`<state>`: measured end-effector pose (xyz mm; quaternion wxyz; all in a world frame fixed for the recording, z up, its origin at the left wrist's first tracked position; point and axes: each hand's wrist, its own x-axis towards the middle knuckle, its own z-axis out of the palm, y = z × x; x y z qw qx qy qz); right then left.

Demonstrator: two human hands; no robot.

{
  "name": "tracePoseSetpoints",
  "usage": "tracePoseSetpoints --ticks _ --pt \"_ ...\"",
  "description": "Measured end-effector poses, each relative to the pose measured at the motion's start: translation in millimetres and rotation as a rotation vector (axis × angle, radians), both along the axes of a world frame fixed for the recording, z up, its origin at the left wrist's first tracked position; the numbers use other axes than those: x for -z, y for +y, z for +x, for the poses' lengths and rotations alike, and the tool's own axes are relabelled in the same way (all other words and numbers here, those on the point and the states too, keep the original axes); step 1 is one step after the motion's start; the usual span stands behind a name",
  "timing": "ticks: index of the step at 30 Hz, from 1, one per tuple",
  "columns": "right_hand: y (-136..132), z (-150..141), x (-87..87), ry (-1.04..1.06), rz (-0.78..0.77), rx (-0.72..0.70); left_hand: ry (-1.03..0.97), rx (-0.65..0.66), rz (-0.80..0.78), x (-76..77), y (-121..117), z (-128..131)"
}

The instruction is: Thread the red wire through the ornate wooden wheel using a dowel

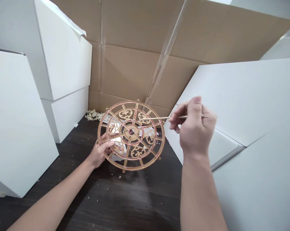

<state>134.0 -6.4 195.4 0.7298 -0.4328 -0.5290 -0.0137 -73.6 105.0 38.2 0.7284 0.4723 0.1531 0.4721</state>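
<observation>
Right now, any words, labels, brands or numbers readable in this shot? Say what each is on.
None readable: no words, numbers or logos show on the laser-cut wooden wheel, the thin wooden stick, the white boxes or the cardboard sheet.

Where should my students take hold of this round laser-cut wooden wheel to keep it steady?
Probably grip the wooden wheel by its outer rim, lower left, coming from below like the left hand: the rim is an unbroken ring, while the inner spokes look thin and delicate.
</observation>
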Motion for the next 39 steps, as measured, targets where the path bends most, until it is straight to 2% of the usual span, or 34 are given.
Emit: tracePoseSetpoints --ticks 5,8,12,16,20,29,33,36,39 --pt "-7 -8 1.7 -0.149 0.017 0.047 -0.016 0.011 -0.036 -1.4 0 1" --pt "-2 -10 2.0 -0.081 0.089 -0.060 -0.015 0.011 -0.050 -0.7 0 1" --pt "2 -3 -0.5 0.010 0.102 -0.175 -0.024 0.000 -0.058 2.3 2 1" --pt "-2 3 -4.4 0.053 0.170 -0.101 -0.042 0.005 -0.064 3.6 3 0" --pt "-5 4 -4.1 -0.002 0.124 -0.007 -0.035 0.010 -0.058 2.0 2 0" --pt "6 -4 5.2 -0.157 -0.022 -0.020 -0.035 -0.001 -0.040 3.0 2 1" --pt "10 -5 7.9 -0.158 -0.067 -0.021 -0.030 0.010 -0.038 3.3 3 0" --pt "10 -7 7.2 -0.114 -0.024 -0.030 -0.027 0.011 -0.041 2.4 3 1" --pt "8 -9 4.6 -0.041 0.103 -0.032 -0.016 0.003 -0.051 2.3 2 1"
